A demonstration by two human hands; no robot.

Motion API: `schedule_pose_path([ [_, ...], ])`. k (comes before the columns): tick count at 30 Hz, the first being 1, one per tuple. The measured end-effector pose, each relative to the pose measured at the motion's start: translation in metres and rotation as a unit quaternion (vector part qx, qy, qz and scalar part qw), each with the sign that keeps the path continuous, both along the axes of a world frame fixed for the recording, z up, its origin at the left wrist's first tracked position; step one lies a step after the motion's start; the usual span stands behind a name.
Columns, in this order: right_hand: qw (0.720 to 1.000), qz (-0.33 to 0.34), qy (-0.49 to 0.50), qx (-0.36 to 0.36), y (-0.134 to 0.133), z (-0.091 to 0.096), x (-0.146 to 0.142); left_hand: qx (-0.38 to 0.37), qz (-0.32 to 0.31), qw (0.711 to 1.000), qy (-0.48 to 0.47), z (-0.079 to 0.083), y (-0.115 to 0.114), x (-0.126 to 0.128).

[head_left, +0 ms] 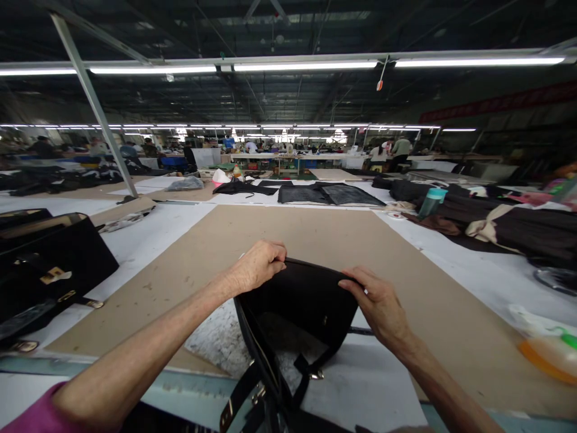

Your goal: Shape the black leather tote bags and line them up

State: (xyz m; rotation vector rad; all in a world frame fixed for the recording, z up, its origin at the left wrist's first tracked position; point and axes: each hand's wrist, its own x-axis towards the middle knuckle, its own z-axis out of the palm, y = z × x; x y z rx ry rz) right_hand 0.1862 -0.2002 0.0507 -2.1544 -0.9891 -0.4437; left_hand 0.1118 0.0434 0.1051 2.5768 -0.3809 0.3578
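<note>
A black handbag (311,288) stands tilted before me at the table's front edge, its mouth spread open towards me. My left hand (265,264) pinches the upper edge of its far panel near the left corner. Closed on the same edge at the right corner is my right hand (374,297), thumb on the near side. Black straps with metal buckles (317,374) hang at the bag's lower front. A stained pale slab (211,340) lies under and beside the bag, partly hidden by it. The bag's lower part runs out of view.
More black bags with gold clasps (56,275) stand at the left. On the right are a spray bottle with orange liquid (547,355), a teal-lidded bottle (433,201) and dark cloth piles (509,225). Flat black pieces (329,193) lie beyond the tan board (315,231). A post (92,102) rises left.
</note>
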Motion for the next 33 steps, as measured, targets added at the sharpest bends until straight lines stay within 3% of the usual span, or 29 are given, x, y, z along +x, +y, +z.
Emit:
schedule_pose_path([
  [8,0.999,-0.018,0.034,0.010,0.003,0.003,0.000,-0.017,0.031,0.999,0.010,-0.003,-0.001,0.003],
  [14,0.985,-0.077,-0.103,-0.112,0.014,0.008,0.001,-0.016,0.024,1.000,-0.010,-0.007,-0.001,0.006],
  [18,0.969,-0.074,-0.169,-0.165,0.034,0.019,-0.006,-0.022,0.023,0.999,-0.016,-0.007,-0.001,0.005],
  [26,0.973,-0.052,-0.098,-0.203,0.070,0.031,-0.013,-0.017,0.027,0.999,-0.005,-0.006,0.000,0.004],
  [33,0.966,-0.058,-0.083,-0.239,0.077,0.035,-0.002,0.002,0.100,0.994,0.036,0.003,0.006,-0.014],
])
